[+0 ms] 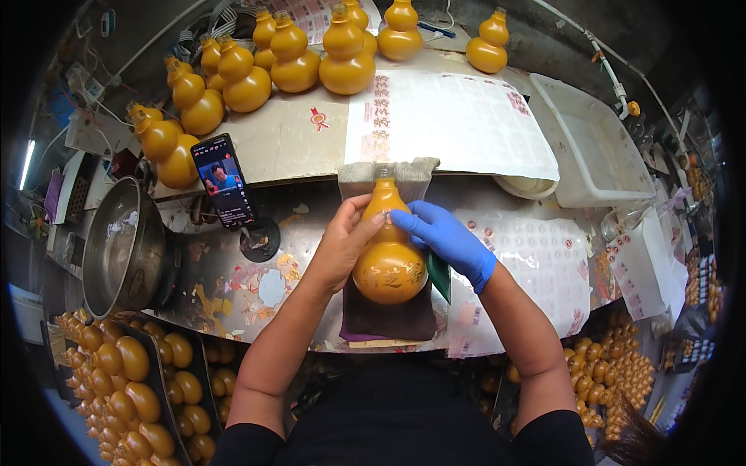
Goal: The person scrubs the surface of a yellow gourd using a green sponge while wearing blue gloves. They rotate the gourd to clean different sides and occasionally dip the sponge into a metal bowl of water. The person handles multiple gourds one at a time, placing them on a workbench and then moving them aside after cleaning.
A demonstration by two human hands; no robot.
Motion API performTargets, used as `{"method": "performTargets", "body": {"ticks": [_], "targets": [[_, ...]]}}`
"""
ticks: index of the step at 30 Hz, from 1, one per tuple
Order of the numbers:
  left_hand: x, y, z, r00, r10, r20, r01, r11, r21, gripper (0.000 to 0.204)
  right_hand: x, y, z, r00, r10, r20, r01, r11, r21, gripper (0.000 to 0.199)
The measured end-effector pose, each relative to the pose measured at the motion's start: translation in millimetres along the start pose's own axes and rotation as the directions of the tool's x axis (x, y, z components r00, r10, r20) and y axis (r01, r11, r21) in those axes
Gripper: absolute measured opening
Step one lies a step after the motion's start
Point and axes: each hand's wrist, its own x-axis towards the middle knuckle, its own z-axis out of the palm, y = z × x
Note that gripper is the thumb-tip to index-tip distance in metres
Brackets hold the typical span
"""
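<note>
A yellow gourd-shaped bottle (391, 268) lies in front of me, its neck pointing away and gold characters on its lower bulb. Under it is a dark cloth pad (387, 317); a grey cloth (420, 175) lies behind the neck. My bare left hand (347, 242) wraps the bottle's left side, with the thumb on the upper bulb. On the other side my right hand (451, 239), in a blue glove, grips it with the thumb meeting the left one. A small mark shows between the thumbs. A dark green flat piece (439, 276) sits below my right hand, partly hidden.
Several similar bottles (291, 58) stand along the back shelf. A phone (225, 181) on a stand and a metal bowl (120, 245) are at left. Printed sheets (443, 124) (536, 272) lie behind and at right, near a clear plastic bin (594, 140). Racks of bottles (124, 373) flank me.
</note>
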Motion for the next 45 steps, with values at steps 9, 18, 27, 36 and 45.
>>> {"method": "performTargets", "body": {"ticks": [9, 18, 27, 36, 45], "targets": [[0.0, 0.9, 8.6, 0.999, 0.0, -0.047, 0.002, 0.999, 0.039, 0.045, 1.5, 4.1, 1.9, 0.999, -0.002, -0.034, 0.002, 1.0, 0.003, 0.058], [1.7, -0.2, 2.1, 0.998, -0.059, -0.025, 0.057, 0.997, -0.061, 0.043, 2.1, 10.8, -0.3, 1.0, -0.002, 0.004, 0.001, 0.989, 0.15, 0.053], [6.1, 1.4, 7.3, 0.997, -0.058, -0.05, 0.061, 0.997, 0.056, 0.045, 5.7, 7.2, 4.4, 0.996, 0.003, -0.089, -0.007, 0.999, -0.051, 0.059], [6.6, -7.6, -0.7, 1.0, 0.017, 0.003, -0.017, 0.998, 0.055, 0.045, 1.9, 12.3, 3.5, 0.995, -0.077, -0.069, 0.076, 0.997, -0.025, 0.055], [6.5, 15.3, -9.8, 0.991, -0.012, 0.134, -0.033, 0.942, 0.334, 0.049, 7.2, 11.9, -1.7, 0.98, -0.186, -0.065, 0.16, 0.945, -0.285, 0.059]]}}
